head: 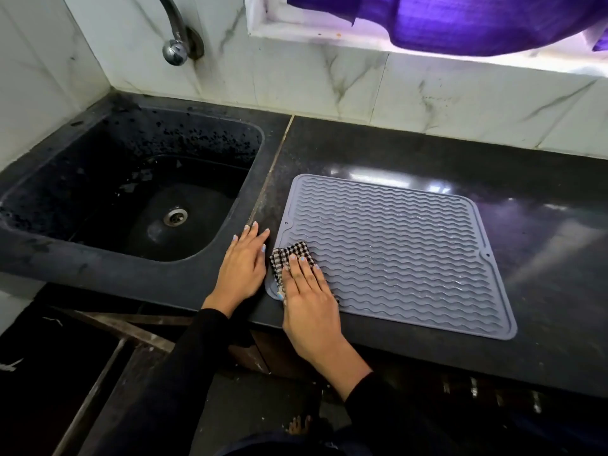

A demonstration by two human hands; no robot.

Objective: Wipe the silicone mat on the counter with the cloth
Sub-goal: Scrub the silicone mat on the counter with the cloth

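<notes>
The right hand (309, 301) is covering most of the checked cloth (289, 258) and the near left corner of the mat (394, 255). The top edge is cutting off the tap (176, 31) and the purple curtain (477, 18). The right edge is cropping the tabletop (543, 291).

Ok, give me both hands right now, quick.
Left hand: open, flat on the counter beside the silicone mat, holding nothing.
Right hand: open, palm pressing the checked cloth onto the mat's near left corner.
</notes>
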